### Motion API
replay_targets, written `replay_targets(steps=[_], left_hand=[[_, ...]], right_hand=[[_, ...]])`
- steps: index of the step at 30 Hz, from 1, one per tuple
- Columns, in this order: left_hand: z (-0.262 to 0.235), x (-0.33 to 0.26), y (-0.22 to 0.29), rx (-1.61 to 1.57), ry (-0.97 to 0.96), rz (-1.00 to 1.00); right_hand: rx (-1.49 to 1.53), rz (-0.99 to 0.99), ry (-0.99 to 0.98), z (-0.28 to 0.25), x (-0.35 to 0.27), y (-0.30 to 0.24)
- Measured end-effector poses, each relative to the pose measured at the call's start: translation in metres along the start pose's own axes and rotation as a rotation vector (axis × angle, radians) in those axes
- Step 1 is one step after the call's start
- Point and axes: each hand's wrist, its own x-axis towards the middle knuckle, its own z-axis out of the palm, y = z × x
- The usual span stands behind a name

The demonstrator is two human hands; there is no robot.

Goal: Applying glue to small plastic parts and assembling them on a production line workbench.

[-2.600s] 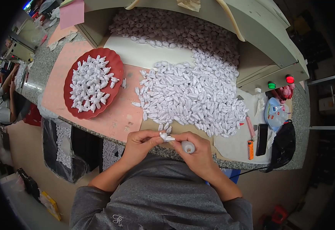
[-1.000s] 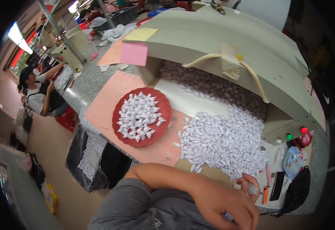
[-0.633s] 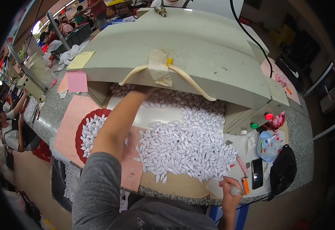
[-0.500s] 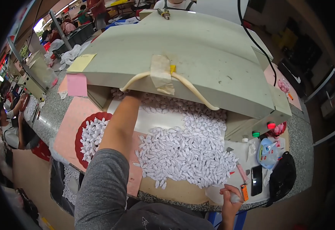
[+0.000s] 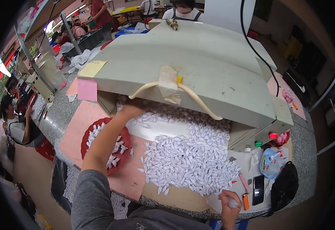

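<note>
My left hand [image 5: 136, 108] reaches under the front lip of a pale green machine cover [image 5: 152, 50], among small white twisted pieces at the back. Its fingers are lost in shadow. Below my left forearm lies a red scalloped plate [image 5: 126, 135] with some white pieces on it. A wide spread of white pieces [image 5: 190, 165] covers the work surface in front of the opening. At the lower right, my right hand [image 5: 228, 201] is closed around a whitish, translucent rounded object [image 5: 233, 203], partly covered by the fingers.
Right of the pieces lie an orange lighter [image 5: 245, 201], a black phone [image 5: 258, 190], a blue-rimmed clear container [image 5: 269, 161] and a black bag [image 5: 285, 184]. A cream tube [image 5: 200, 102] is taped along the cover's lip. Another person [image 5: 182, 13] sits behind the machine.
The plate holds fewer white pieces, and more of its red surface shows. More white pieces lie at the opening's left. My left forearm has swung left; my right hand keeps its hold.
</note>
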Motion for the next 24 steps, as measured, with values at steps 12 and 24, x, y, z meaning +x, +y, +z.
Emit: replay_targets(steps=[12, 24], left_hand=[[0.020, 0.105, 0.132, -0.146, 0.113, 0.237], [0.040, 0.052, 0.127, -0.206, -0.149, 0.204]], right_hand=[[-0.100, 0.008, -0.007, -0.021, -0.008, -0.013], [-0.031, -0.094, -0.009, -0.027, -0.014, -0.001]])
